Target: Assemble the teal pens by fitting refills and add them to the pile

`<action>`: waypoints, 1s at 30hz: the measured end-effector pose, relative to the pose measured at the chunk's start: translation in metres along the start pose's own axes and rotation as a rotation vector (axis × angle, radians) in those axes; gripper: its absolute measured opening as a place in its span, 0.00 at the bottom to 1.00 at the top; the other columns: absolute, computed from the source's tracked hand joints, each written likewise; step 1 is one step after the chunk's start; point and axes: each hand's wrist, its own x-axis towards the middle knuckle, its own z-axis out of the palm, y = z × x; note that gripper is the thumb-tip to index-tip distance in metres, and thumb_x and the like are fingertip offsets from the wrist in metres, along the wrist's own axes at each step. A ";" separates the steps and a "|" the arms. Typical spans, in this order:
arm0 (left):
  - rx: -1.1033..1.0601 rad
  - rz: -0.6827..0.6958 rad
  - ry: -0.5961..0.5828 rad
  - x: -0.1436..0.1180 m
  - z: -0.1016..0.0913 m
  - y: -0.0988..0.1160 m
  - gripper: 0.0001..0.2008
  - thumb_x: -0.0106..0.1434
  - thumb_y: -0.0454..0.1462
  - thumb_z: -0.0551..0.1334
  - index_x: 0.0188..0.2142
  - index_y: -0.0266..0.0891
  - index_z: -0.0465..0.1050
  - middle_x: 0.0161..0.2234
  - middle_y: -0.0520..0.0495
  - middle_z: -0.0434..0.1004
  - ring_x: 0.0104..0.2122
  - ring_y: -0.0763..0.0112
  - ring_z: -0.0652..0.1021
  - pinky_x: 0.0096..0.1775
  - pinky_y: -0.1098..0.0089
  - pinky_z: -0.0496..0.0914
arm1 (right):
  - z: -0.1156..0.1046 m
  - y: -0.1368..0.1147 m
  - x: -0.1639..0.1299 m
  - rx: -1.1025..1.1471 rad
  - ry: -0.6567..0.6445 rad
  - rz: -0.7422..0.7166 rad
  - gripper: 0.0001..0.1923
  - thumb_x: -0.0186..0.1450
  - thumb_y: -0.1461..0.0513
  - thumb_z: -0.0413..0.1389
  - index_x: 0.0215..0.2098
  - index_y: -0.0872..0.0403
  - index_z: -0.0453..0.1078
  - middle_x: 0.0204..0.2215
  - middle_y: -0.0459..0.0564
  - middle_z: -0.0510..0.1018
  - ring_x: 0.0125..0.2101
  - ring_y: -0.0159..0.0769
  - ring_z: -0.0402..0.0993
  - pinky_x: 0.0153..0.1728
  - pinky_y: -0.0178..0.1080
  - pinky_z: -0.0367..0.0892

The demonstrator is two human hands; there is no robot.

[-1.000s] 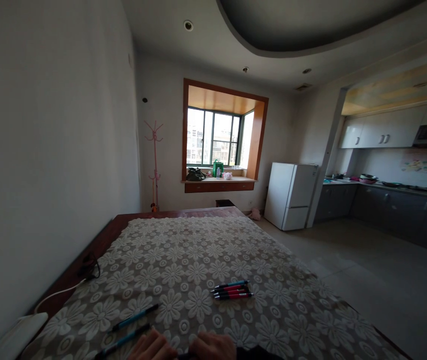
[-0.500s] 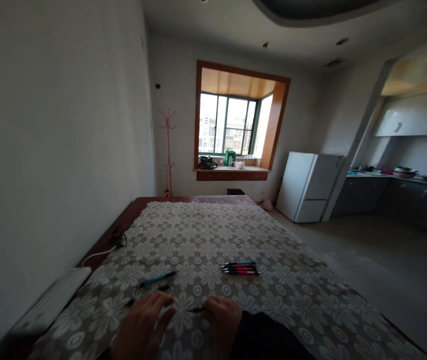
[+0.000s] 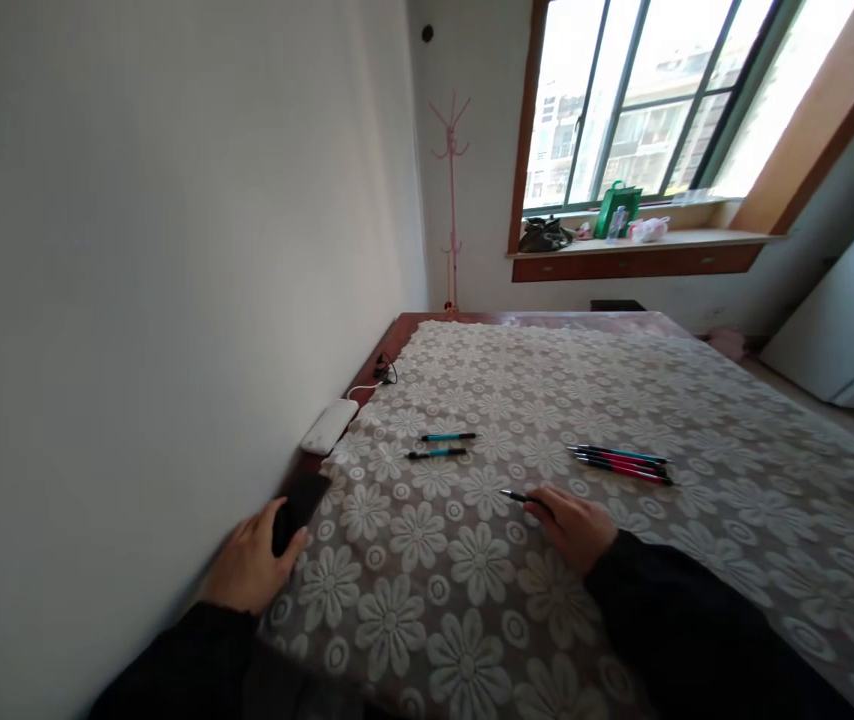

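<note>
My right hand (image 3: pixel 573 522) pinches a dark pen (image 3: pixel 523 497) low over the flowered tablecloth (image 3: pixel 421 532), its tip pointing left. At the table's left edge, my left hand (image 3: pixel 251 560) has its thumb and fingers around a flat black object (image 3: pixel 299 505); whether it is a phone or something else I cannot tell. Between and beyond my hands lie two blue-and-black pens, an upper pen (image 3: pixel 448 437) and a lower pen (image 3: pixel 436 454), apart from each other. Farther right, a bunch of red, blue and black pens (image 3: pixel 622 465) rests side by side.
A white power strip (image 3: pixel 329 427) with a cord lies along the left edge by the wall (image 3: pixel 172 250). Past the table stand a pink coat rack (image 3: pixel 452 190) and a window sill (image 3: pixel 644 245) bearing bags and a bottle. A white fridge (image 3: pixel 847 320) is at right.
My left hand has gone from the pens to the black object at the left edge. My right hand still holds its pen. The view has turned left and downward.
</note>
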 end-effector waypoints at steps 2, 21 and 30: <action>0.045 -0.038 -0.005 0.004 -0.007 0.011 0.28 0.66 0.47 0.53 0.60 0.33 0.62 0.53 0.34 0.76 0.53 0.52 0.76 0.54 0.57 0.69 | 0.000 0.000 0.000 0.005 0.000 0.008 0.16 0.73 0.54 0.44 0.42 0.48 0.73 0.37 0.50 0.82 0.35 0.42 0.81 0.31 0.39 0.69; 0.069 -0.123 -0.035 0.008 -0.014 0.027 0.28 0.65 0.49 0.53 0.55 0.29 0.56 0.48 0.28 0.75 0.49 0.47 0.78 0.47 0.56 0.71 | -0.002 -0.001 0.000 0.017 0.000 -0.004 0.16 0.72 0.54 0.45 0.42 0.49 0.73 0.37 0.50 0.82 0.35 0.42 0.80 0.32 0.40 0.70; -0.251 0.521 -0.061 -0.007 -0.010 0.147 0.16 0.68 0.42 0.56 0.53 0.40 0.68 0.56 0.42 0.73 0.60 0.57 0.68 0.61 0.54 0.63 | -0.003 -0.002 0.000 0.059 0.053 -0.034 0.12 0.70 0.55 0.50 0.40 0.49 0.73 0.35 0.51 0.81 0.37 0.41 0.79 0.36 0.39 0.71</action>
